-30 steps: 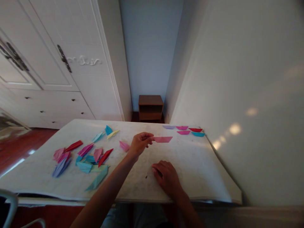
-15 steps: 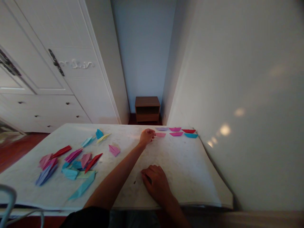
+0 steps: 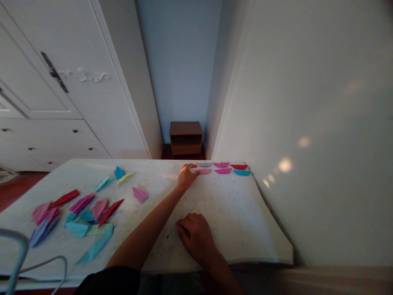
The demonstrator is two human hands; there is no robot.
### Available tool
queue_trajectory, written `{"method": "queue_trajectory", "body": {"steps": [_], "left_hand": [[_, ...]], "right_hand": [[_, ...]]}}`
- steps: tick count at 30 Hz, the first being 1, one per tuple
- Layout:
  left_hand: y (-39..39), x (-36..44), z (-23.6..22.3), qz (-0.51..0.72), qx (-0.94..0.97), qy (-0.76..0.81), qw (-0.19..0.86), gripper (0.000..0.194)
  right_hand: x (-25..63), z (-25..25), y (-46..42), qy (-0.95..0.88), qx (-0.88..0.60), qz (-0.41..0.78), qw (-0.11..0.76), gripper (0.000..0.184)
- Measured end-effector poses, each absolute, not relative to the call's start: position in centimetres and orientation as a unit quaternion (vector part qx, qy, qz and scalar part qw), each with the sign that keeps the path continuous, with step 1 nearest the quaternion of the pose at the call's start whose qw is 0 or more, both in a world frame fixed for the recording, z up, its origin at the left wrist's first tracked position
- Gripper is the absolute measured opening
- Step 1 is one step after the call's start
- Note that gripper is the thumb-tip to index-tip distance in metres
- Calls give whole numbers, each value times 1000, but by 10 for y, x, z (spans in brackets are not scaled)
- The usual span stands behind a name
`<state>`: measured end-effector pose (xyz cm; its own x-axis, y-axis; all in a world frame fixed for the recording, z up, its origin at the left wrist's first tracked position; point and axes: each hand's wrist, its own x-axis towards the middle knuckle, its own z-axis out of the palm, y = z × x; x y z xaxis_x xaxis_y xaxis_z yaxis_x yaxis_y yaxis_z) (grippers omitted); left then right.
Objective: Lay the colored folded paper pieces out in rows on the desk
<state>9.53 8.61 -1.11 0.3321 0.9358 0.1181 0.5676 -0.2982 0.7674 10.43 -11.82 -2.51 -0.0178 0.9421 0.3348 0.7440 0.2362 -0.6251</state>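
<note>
My left hand (image 3: 187,176) reaches to the far side of the white table (image 3: 245,221). Its fingers are loosely spread and its fingertips touch the left end of a pink folded paper boat (image 3: 205,171) that lies flat on the table. That boat lies in a small row with a lilac one (image 3: 204,165), two pink ones (image 3: 221,164) (image 3: 223,171), a red one (image 3: 238,166) and a blue one (image 3: 242,173). My right hand (image 3: 196,237) rests palm down near the table's front edge. Its fingers are slightly bent and it holds nothing.
Several folded paper pieces in pink, red, blue and lilac (image 3: 76,209) lie scattered on the left of the table, and a single pink one (image 3: 140,194) lies nearer the middle. A white wall borders the right. White cupboards (image 3: 61,102) and a small brown cabinet (image 3: 186,138) stand behind. A chair frame (image 3: 18,254) shows at bottom left.
My left hand carried the pink paper boat from mid-table to the far row, set it down and loosened its pinch. My right hand stayed on the table.
</note>
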Motion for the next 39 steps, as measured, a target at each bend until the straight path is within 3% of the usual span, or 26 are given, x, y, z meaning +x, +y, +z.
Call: {"method": "queue_trajectory", "body": {"steps": [16,27,39], "left_hand": [[37,143,-6,125,950,273,88,39],[45,161,-15,109,968,224,40,45],[44,156,-13,126,963,236,28,44]], "right_hand": [[103,-30,-115,-695,-625,106,340,7],[100,-32,-113,-683,-624,98,368,8],[101,-33,-114,-694,-626,92,343,8]]}}
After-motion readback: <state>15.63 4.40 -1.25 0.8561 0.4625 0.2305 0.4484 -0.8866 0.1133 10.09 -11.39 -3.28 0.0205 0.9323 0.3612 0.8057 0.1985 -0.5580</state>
